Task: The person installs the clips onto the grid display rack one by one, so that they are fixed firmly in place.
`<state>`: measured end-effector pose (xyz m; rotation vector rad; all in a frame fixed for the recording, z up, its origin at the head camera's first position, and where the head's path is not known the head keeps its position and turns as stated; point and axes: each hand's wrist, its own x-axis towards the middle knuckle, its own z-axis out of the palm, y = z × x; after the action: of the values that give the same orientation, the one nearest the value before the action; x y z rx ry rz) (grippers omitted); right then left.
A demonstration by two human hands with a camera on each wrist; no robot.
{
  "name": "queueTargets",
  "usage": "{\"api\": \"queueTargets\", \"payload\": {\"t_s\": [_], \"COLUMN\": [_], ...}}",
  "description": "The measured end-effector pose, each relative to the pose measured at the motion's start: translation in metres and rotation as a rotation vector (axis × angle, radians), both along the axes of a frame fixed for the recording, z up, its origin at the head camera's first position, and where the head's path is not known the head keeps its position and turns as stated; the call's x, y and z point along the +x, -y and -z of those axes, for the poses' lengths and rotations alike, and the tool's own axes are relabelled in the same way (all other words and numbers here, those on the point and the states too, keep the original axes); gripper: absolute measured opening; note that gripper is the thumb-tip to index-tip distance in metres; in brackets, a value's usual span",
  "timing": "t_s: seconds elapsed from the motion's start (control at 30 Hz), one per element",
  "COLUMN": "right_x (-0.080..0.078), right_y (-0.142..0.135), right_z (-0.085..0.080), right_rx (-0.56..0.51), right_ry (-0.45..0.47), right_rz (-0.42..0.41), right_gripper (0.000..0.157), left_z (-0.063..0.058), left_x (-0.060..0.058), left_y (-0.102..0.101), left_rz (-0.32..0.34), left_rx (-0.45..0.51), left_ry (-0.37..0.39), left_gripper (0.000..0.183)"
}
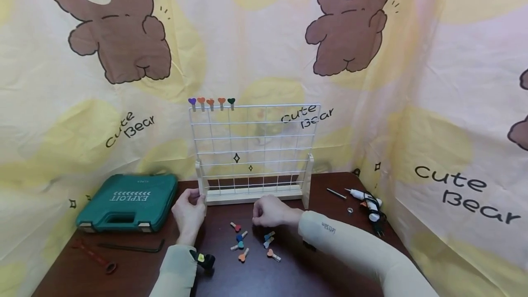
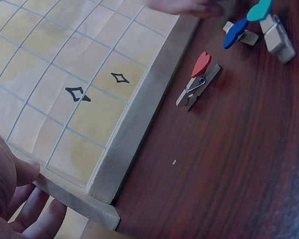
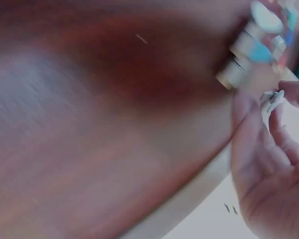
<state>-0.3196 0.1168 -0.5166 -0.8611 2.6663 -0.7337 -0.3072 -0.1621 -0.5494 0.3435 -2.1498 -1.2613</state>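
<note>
"White wire is forming an upright grid (image 1: 265, 137) on a wooden stand (image 1: 231, 200), toward the back of a dark tabletop (image 1: 231, 283). Where are the hands working?"

"The left grip (image 1: 189, 212) is holding the stand's left post (image 1: 200, 175), thumb on one side, fingers wrapping the other. The right grip (image 1: 270, 212) is pinching a small pale clip (image 3: 272, 104), partly blurred, in front of the stand's base."

"What is lining the grid's upper edge?"

"Five heart-topped clips are clamping the top wire from its left corner: a purple clip (image 1: 192, 101), three orange clips (image 1: 210, 103) and a dark green clip (image 1: 231, 101). Their row is ending left of the middle; the wire is running on to the right corner."

"And the room for moving?"

"A stretch of tabletop is separating the hands. Loose clips are lying scattered before them, a red clip (image 1: 236, 227) resting nearest the base, a gap between."

"What is bordering that space?"

"A green case (image 1: 95, 205) is sitting toward the left edge, a hex key (image 1: 134, 248) and a red wrench (image 1: 95, 258) lying before it. Near the right edge, beyond the right sleeve (image 1: 350, 246), a glue gun (image 1: 371, 203) is resting."
</note>
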Motion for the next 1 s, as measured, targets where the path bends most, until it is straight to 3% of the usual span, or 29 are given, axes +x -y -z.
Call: {"api": "queueTargets", "payload": {"t_s": [0.1, 0.17, 0.47, 0.67, 0.73, 0.83, 1.0], "right_x": [-0.005, -0.009, -0.012, -0.01, -0.01, -0.012, -0.02], "right_y": [-0.004, -0.006, -0.019, -0.017, -0.013, -0.008, 0.003], "right_z": [-0.018, -0.032, -0.103, -0.153, -0.173, -0.208, -0.268], "right_rx": [-0.145, -0.209, -0.249, -0.381, -0.436, -0.488, -0.493], "right_ry": [0.089, 0.09, -0.055, -0.092, -0.148, -0.304, -0.543], "right_rz": [0.003, -0.002, -0.026, -0.042, -0.042, -0.042, -0.004], "right_gripper": [0.013, 0.01, 0.016, 0.017, 0.015, 0.013, 0.016], "left_z": [-0.001, -0.001, 0.001, 0.003, 0.003, 0.004, 0.001], "left_x": [0.0, 0.0, 0.001, 0.001, 0.0, 0.0, 0.002], "left_y": [0.0, 0.0, 0.0, 0.0, 0.0, 0.0, 0.0], "left_rz": [0.004, 0.001, 0.005, 0.011, 0.014, 0.014, 0.008], "left_rx": [0.004, 0.006, 0.004, 0.004, 0.004, 0.003, 0.005], "left_ry": [-0.004, -0.005, -0.007, -0.019, -0.024, -0.022, -0.01], "left_gripper": [0.012, 0.012, 0.011, 0.011, 0.012, 0.012, 0.012]}}
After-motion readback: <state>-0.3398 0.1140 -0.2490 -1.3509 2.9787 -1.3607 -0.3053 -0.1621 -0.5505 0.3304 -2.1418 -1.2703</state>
